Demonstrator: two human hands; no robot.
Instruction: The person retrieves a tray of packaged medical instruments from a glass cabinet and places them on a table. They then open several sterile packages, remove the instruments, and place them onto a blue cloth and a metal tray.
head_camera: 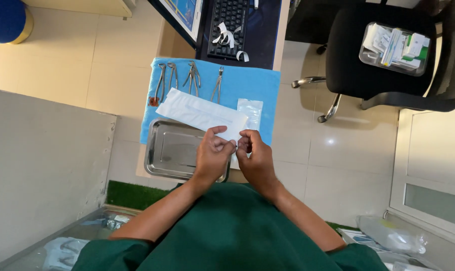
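Left hand [211, 153] and right hand [255, 153] meet above steel tray [169, 150], fingers of both pinching near end of long white pouch [201, 113]. Pouch slants up-left over tray rim and blue cloth [252, 83]. Four metal forceps [187, 80] lie in row on cloth beyond pouch; small clear sachet [250, 111] just beside its right end.

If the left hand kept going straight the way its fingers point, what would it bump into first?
Probably the right hand: the left hand points its fingers sideways at it, and both pinch one end of the white pouch. The fingertips look almost touching, though depth is unclear.
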